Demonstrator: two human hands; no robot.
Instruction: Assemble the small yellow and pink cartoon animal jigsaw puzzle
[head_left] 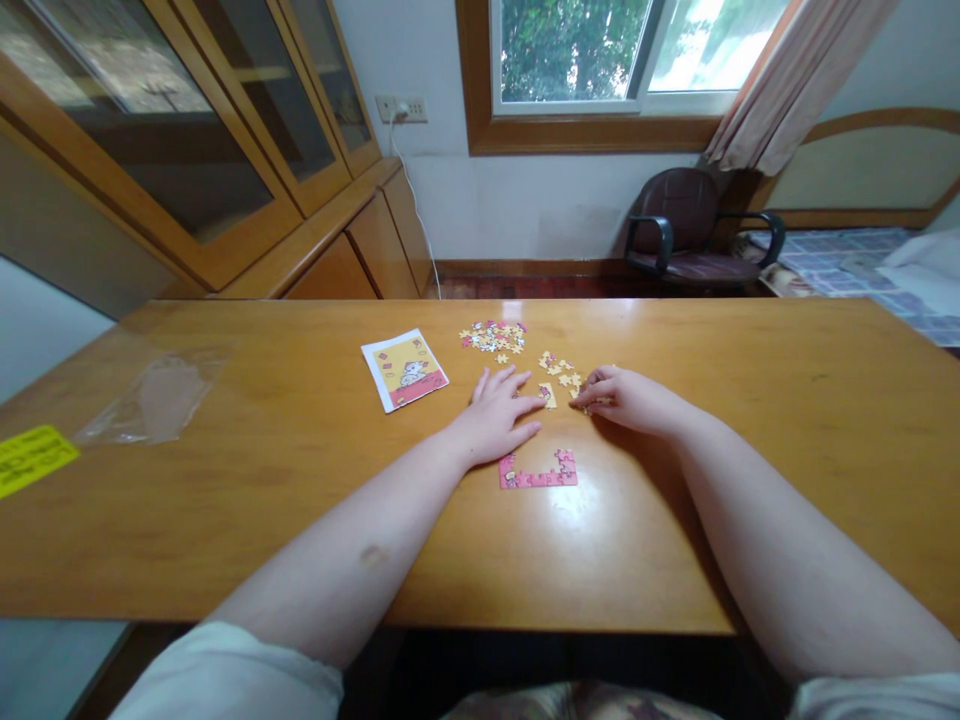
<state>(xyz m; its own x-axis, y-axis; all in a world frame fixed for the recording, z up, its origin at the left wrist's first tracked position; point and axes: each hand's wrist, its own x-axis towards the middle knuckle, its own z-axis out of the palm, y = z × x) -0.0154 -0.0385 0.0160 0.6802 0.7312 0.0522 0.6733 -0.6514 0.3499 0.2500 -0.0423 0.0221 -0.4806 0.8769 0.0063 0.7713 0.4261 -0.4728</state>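
Observation:
My left hand (496,412) lies flat on the table with its fingers spread, just above a partly joined pink puzzle edge (544,479). By its fingertips is a small yellow group of joined puzzle pieces (550,396). My right hand (606,392) is curled in a pinch at a puzzle piece, low over the tabletop; the fingers mostly hide it. Several loose yellow pieces (559,370) lie to the left of and beyond the right hand. Farther off is a pile of mixed pieces (493,338), and a picture card (406,371) showing a white cartoon figure rests left of it.
The wooden table (300,520) spans the view. On its left are a clear plastic bag (161,398) and a yellow label (34,458). Beyond stand a glass-door cabinet (322,215), an armchair (686,225) and a bed (862,255).

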